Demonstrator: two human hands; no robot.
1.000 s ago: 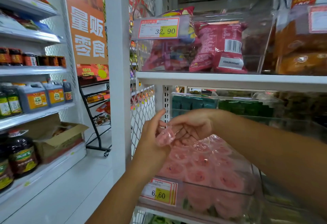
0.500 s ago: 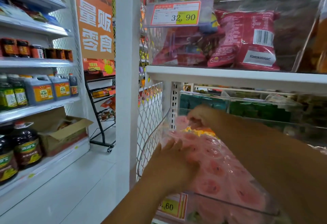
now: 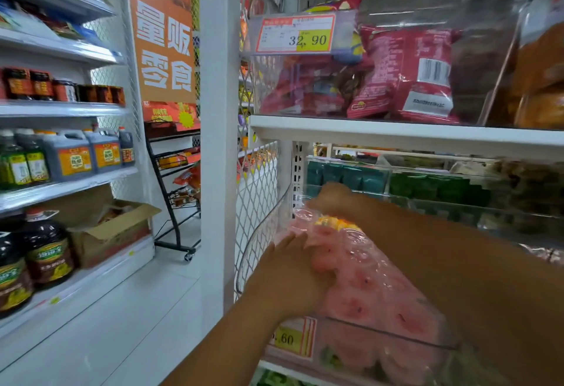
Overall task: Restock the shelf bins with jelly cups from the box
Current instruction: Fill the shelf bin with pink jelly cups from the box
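Observation:
A clear shelf bin [image 3: 396, 338] on the lower shelf is piled with pink jelly cups [image 3: 366, 288]; a few yellow ones [image 3: 332, 222] show near the back. My left hand [image 3: 290, 266] lies on the cups at the bin's left side, fingers stretched out flat against them. My right hand [image 3: 334, 199] reaches over the pile to the back of the bin, knuckles up. Its fingertips are hidden behind the hand, so whether it holds a cup is unclear. The supply box is out of view.
A yellow price tag [image 3: 293, 340] hangs on the bin's front. The shelf above [image 3: 396, 134] holds bins of red snack bags [image 3: 406, 74]. Green packs [image 3: 427, 186] fill bins behind. A white post [image 3: 218, 141] and wire mesh [image 3: 259, 190] stand left. An open carton [image 3: 113, 230] sits on the neighbouring shelf.
A second ago both hands held one pink cup above the bin. My right hand has since gone to the bin's back, and my left has dropped flat onto the pile.

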